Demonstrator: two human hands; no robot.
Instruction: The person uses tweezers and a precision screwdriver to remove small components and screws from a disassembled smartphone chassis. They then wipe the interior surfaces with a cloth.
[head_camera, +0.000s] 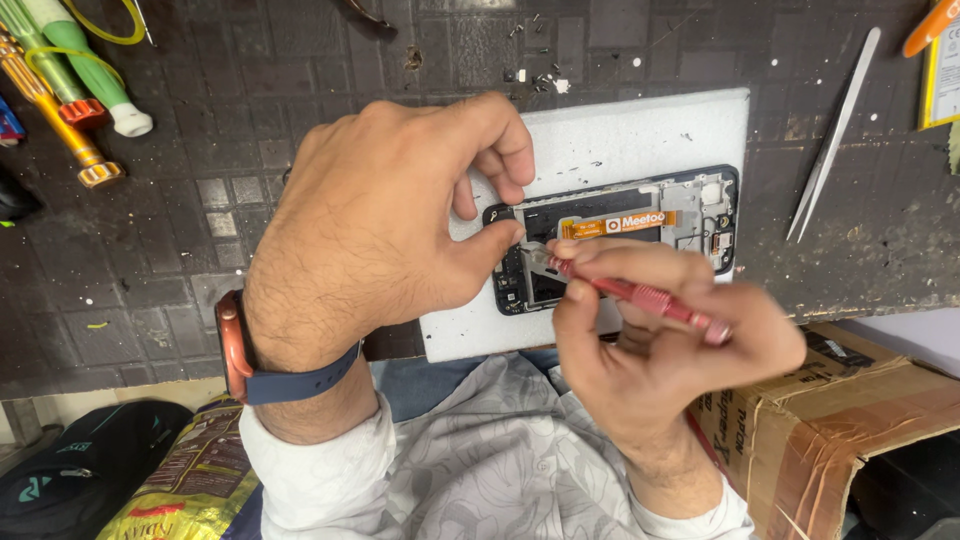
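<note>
Dark gridded surface (180, 250) | white foam pad (640, 130) under opened phone (620, 235) | left hand (380, 220) fingers pinching phone's 9 o'clock end | right hand (660, 340) fingers gripping red screwdriver (640, 295) | tweezers (832, 135) at 2 o'clock

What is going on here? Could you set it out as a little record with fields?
Left hand: steadies the opened phone
Right hand: pinches a red screwdriver, tip at the phone's frame
Under the phone: white foam pad
Surface: dark gridded mat
Nearby: metal tweezers, loose screws, cardboard box
</note>
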